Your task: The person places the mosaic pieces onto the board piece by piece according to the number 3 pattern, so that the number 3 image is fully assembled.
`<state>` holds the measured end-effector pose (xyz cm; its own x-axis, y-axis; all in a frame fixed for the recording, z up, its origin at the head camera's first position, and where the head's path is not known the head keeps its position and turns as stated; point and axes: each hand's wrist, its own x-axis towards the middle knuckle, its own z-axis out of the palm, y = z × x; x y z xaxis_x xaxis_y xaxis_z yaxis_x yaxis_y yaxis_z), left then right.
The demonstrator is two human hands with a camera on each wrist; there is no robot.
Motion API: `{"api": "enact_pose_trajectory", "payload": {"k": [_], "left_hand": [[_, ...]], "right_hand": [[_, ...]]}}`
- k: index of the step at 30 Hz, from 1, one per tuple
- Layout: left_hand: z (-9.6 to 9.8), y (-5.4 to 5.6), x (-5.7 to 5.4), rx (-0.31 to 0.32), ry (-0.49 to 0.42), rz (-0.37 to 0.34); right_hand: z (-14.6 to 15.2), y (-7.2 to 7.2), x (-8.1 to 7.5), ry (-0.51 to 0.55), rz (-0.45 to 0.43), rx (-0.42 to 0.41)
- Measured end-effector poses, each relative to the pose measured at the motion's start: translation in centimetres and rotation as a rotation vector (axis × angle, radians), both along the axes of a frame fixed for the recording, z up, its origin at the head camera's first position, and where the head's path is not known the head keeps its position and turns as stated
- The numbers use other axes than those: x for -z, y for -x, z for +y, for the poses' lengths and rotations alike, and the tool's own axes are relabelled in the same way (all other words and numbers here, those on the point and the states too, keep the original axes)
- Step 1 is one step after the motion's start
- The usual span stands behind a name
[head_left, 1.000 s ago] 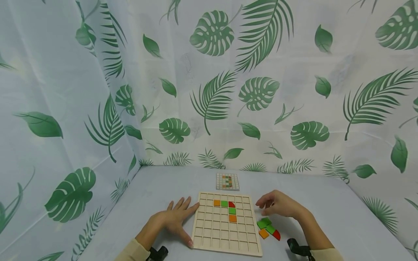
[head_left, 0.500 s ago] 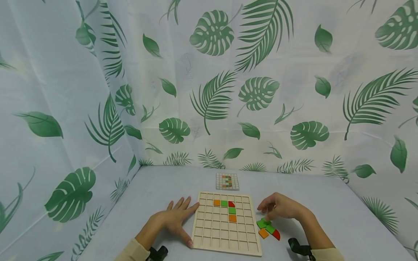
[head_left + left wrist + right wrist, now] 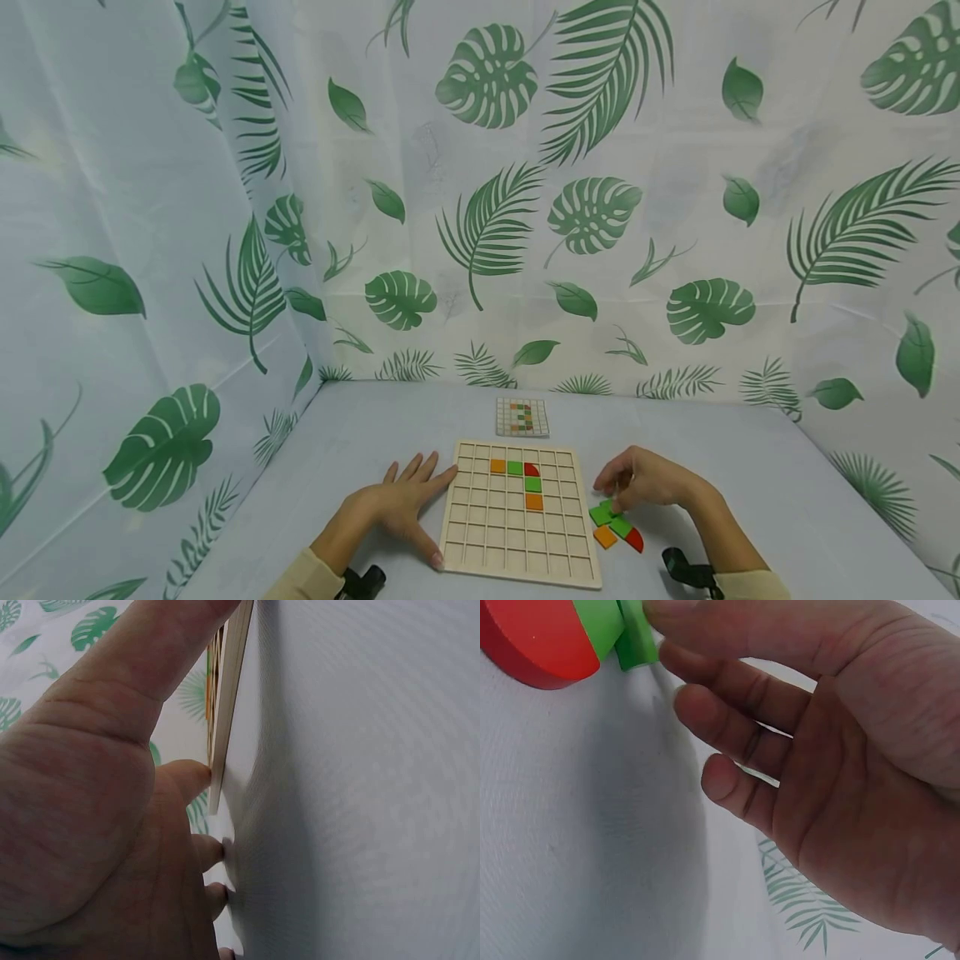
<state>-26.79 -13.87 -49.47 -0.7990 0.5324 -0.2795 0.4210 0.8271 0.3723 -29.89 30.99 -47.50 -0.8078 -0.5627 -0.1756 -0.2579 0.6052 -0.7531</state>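
A wooden grid board (image 3: 491, 537) lies flat with orange, green and red tiles set in its upper squares. My left hand (image 3: 393, 504) rests spread along its left side, its thumb at the near corner and its index fingertip at the edge. In the left wrist view, the fingertips (image 3: 196, 774) reach the board's rim. Right of the board, my right hand (image 3: 652, 479) pinches a green tile (image 3: 637, 637) at the small pile, thumb against its edge. Beside it lie other green tiles (image 3: 600, 515), an orange tile (image 3: 605, 537) and a red rounded tile (image 3: 536, 637).
A small card (image 3: 522, 417) printed with a coloured grid pattern lies behind the board. White cloth (image 3: 420, 408) covers the table, and leaf-printed curtains (image 3: 570, 333) stand at the back and left side. A small black device (image 3: 678, 568) sits on each wrist.
My right hand has come down and slightly right onto the green tiles, its thumb closing on the top one. My left hand and the board stay in place.
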Motion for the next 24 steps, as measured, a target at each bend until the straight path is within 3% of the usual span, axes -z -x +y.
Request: {"api": "enact_pose_trajectory", "payload": {"k": [24], "left_hand": [[0.01,0.01,-0.05,0.0,-0.005,-0.007]], "right_hand": [[-0.21,-0.29,0.0,-0.025,0.025,-0.008]]}}
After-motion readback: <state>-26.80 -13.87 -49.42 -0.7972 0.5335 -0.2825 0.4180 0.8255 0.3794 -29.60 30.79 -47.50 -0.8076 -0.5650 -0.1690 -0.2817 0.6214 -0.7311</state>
